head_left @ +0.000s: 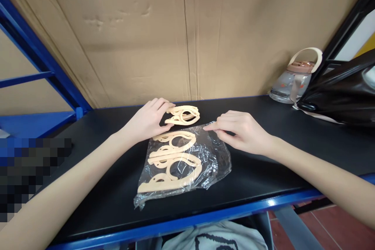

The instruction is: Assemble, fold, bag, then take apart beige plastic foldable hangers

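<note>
My left hand [152, 119] grips the end of a cream folding hanger [193, 119], folded up, just beyond the bag's far edge. In front of it, a clear plastic bag [215, 160] lies flat and crinkled on the black tabletop [117, 199]. Inside the bag are more folded cream hangers [170, 183], lying side by side with their curved ends to the right. At the bag's far right corner is my right hand [237, 131], its fingers curled and closed on the film, with the forefinger pointing left.
A cardboard sheet [131, 39] stands behind the table. At the back right stands a clear water bottle [288, 84] with a handle, beside a shiny black bag [345, 93]. Blue metal frame bars [38, 50] rise at the left. A blue rim [187, 224] edges the table's front.
</note>
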